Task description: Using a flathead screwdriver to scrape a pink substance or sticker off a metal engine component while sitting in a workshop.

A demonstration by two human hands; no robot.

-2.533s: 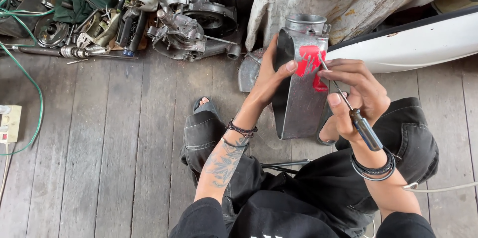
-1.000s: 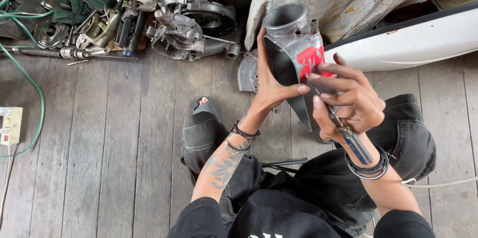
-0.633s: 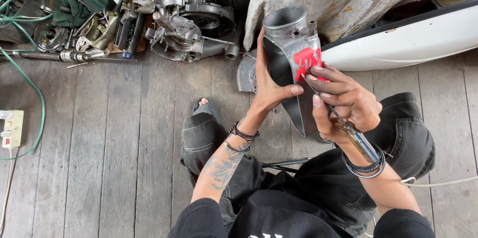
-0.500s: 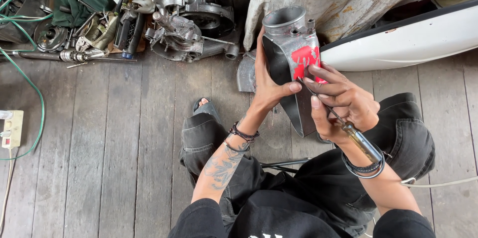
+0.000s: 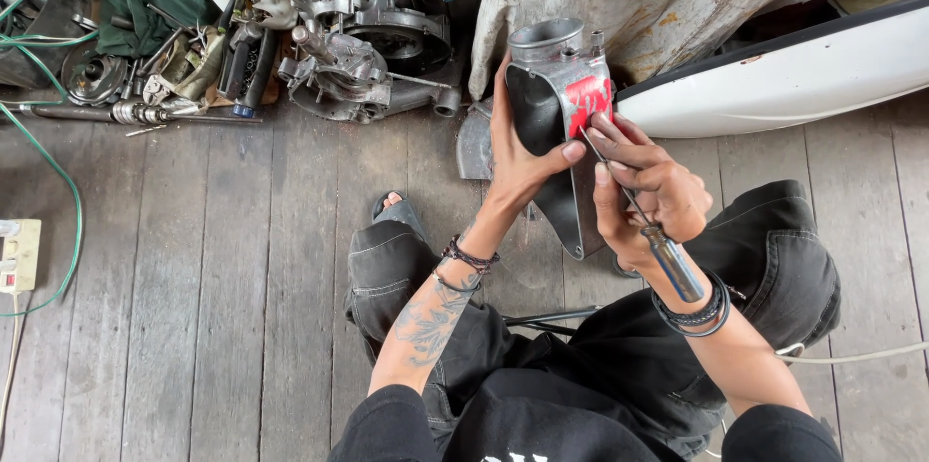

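Metal housing point(image 5: 556, 123) with red sticker point(image 5: 586, 99) is held upright over the plank floor point(image 5: 223, 278), just right of the engine casing point(image 5: 358, 56) and in front of the white panel point(image 5: 774, 80). Left hand point(image 5: 518, 152) is closed on the housing's left edge, thumb across its dark inner face. Right hand point(image 5: 648, 196), just right of the housing, is clenched around 1 screwdriver point(image 5: 653, 235), fingertips touching the sticker. Blade tip is hidden.
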